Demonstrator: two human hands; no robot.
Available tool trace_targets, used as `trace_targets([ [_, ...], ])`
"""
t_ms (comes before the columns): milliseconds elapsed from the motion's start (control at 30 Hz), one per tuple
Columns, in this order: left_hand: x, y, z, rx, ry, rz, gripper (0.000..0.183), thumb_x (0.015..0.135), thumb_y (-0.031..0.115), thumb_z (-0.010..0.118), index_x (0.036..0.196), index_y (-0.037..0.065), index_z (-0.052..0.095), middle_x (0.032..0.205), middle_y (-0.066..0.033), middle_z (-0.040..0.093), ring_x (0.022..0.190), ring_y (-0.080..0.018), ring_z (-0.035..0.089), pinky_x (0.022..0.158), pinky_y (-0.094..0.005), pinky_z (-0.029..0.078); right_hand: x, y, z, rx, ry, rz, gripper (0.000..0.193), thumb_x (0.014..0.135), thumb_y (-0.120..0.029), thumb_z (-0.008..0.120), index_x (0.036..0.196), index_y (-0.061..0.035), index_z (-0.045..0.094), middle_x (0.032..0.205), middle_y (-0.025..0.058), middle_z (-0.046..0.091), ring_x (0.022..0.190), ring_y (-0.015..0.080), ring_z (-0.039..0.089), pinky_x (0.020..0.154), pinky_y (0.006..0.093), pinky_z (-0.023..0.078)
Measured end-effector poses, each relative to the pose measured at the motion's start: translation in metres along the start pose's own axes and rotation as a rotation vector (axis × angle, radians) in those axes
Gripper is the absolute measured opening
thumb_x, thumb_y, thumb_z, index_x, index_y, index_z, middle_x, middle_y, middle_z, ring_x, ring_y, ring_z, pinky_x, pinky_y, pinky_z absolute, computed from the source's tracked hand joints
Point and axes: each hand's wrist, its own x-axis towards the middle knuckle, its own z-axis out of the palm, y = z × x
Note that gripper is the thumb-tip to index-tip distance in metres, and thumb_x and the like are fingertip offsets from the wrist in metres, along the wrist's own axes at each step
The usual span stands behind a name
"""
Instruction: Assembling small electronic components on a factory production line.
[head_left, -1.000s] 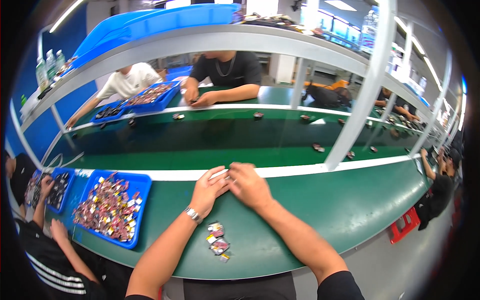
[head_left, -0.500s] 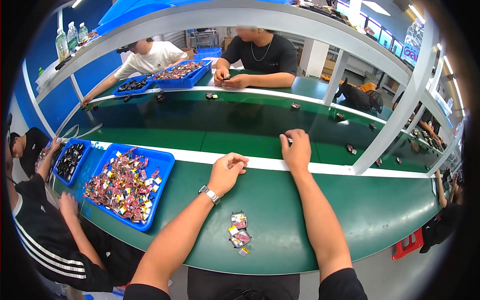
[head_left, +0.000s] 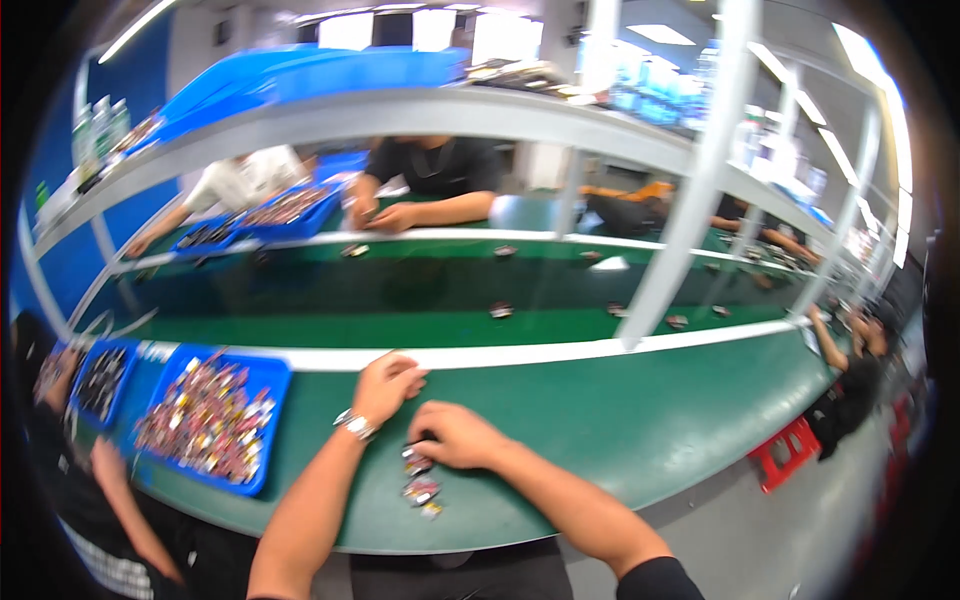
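My right hand [head_left: 458,435] has its fingers bent down and closed on the upper of two small dark-rimmed casings [head_left: 416,462] holding red circuit boards. Blur and the fingers hide much of it; something dark shows between thumb and fingers. Just below lies the second small casing [head_left: 422,490], and at its lower end a small yellow-and-silver piece [head_left: 431,510]. My left hand [head_left: 388,388], with a metal watch on its wrist, rests close to the white rail [head_left: 480,358], fingers loosely bent, nothing visible in them.
A blue tray [head_left: 279,400] heaped with red boards stands left, beside a smaller tray [head_left: 122,385] of black parts. Beyond the rail, a green conveyor belt [head_left: 400,325] carries scattered units. A white post [head_left: 685,190] rises at right. Co-workers sit opposite and at both sides.
My right hand has come back from over the belt to the casings on the table. The whole view has shifted and blurred. My left hand stays near the rail.
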Motion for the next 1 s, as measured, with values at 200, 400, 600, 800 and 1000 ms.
trace_targets([
  [200,-0.017,0.016,-0.009,-0.205,-0.046,-0.133,0.029,0.095,0.013,0.057,0.118,-0.005,0.054,0.106,-0.0173,0.066,0.084,-0.0191,0.067,0.073,-0.029,0.056,0.016,0.025,-0.014,0.521,0.504,0.416,0.013,0.087,-0.008,0.064,0.093,0.0006,0.057,0.075,0.0073,0.064,0.064,0.0124,0.063,0.058,0.0274,0.052],
  [400,-0.017,0.019,0.019,-0.227,-0.197,-0.161,0.038,0.093,0.006,0.058,0.127,-0.008,0.046,0.116,-0.0199,0.062,0.088,-0.0214,0.067,0.083,-0.0324,0.057,0.015,0.049,-0.011,0.987,0.853,0.485,0.026,0.09,-0.004,0.061,0.109,0.0044,0.046,0.092,0.0113,0.06,0.077,0.0168,0.067,0.064,0.0247,0.057],
  [600,-0.02,0.014,0.025,-0.196,-0.169,-0.108,0.029,0.094,0.001,0.054,0.122,-0.006,0.055,0.113,-0.0121,0.063,0.092,-0.0162,0.065,0.082,-0.0307,0.057,0.024,0.019,0.003,0.755,0.816,0.568,0.018,0.085,-0.009,0.068,0.095,-0.0012,0.055,0.08,0.0044,0.063,0.071,0.0083,0.062,0.062,0.0228,0.05],
  [800,-0.016,0.01,0.036,-0.333,-0.054,-0.043,0.036,0.095,0.004,0.053,0.13,-0.005,0.052,0.114,-0.0095,0.063,0.098,-0.0145,0.062,0.085,-0.0314,0.056,0.017,0.031,0.001,0.629,0.709,0.58,0.017,0.084,-0.014,0.071,0.089,-0.0017,0.06,0.077,0.0034,0.064,0.071,0.0079,0.059,0.064,0.0248,0.048],
  [1000,-0.021,0.007,0.019,-0.282,0.105,-0.071,0.043,0.09,0.002,0.053,0.132,0.001,0.048,0.107,-0.0093,0.064,0.091,-0.0145,0.065,0.077,-0.028,0.057,0.018,0.019,-0.008,0.123,0.757,0.021,0.049,0.079,-0.001,0.065,0.127,-0.0068,0.055,0.122,0.0148,0.052,0.108,0.0314,0.056,0.089,0.0367,0.05],
])
